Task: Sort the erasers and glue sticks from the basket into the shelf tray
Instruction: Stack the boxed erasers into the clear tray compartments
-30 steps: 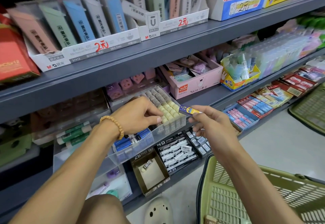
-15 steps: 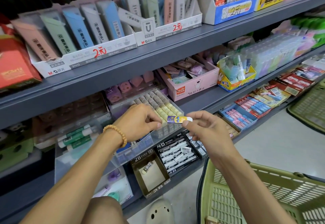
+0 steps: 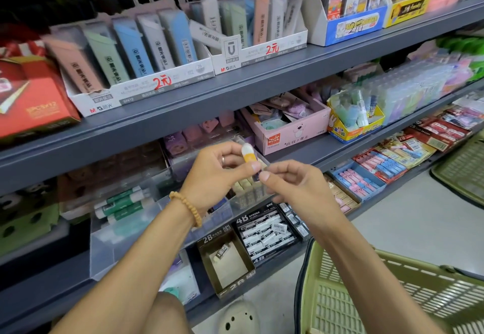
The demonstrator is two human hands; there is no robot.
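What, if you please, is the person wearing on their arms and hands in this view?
Both forearms are bare, with no sleeves in view. The left hand has a bracelet of round tan beads at the wrist and a thin ring on one finger. The right hand shows no jewellery, watch or glove.

Basket (image 3: 392, 294) right of shelf tray (image 3: 146, 218)

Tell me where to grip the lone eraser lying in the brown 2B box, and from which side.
Pinch the eraser across its two long sides, coming straight down from above. It lies flat and slanted near the back left corner of the brown 2B box, whose walls block any sideways approach.
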